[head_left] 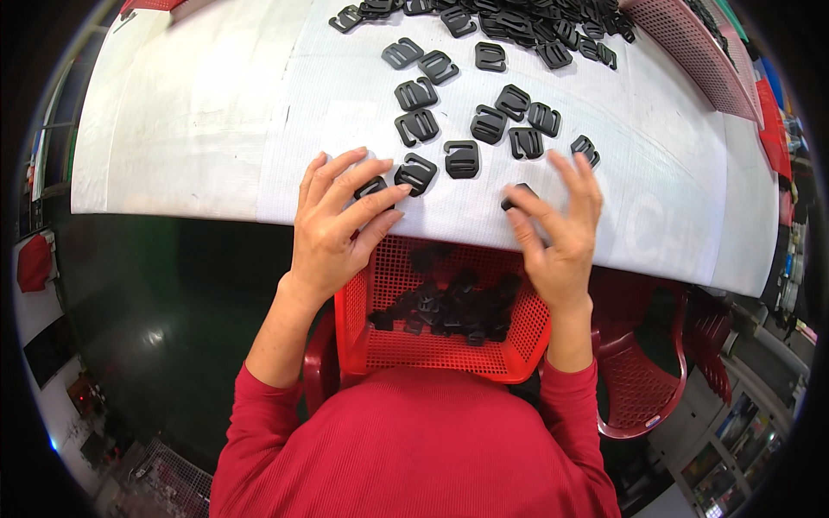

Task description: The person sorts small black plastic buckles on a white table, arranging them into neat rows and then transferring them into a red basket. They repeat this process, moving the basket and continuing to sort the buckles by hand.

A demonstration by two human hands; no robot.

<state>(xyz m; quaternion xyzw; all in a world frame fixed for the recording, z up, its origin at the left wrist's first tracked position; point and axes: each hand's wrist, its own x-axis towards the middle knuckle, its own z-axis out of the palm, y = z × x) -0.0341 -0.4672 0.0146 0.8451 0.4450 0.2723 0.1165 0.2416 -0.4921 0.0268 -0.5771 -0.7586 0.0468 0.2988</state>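
Note:
At the near edge of the white table, my left hand (332,211) has its fingers spread over a black plastic buckle (371,187), partly hidden beneath them. Its index fingertip reaches beside a second slotted buckle (415,175). My right hand (561,237), slightly blurred, has its thumb and index finger on another dark buckle (519,197) close to the table edge. Several loose buckles lie beyond my hands, among them one (462,160) between the two. Below the edge, a red mesh basket (432,356) in front of my body contains many black buckles (449,306).
A big heap of black buckles (535,22) covers the far part of the white table (199,129). A pink perforated basket (691,60) stands at the far right. Dark red plastic chairs (643,380) are at my right, below the table.

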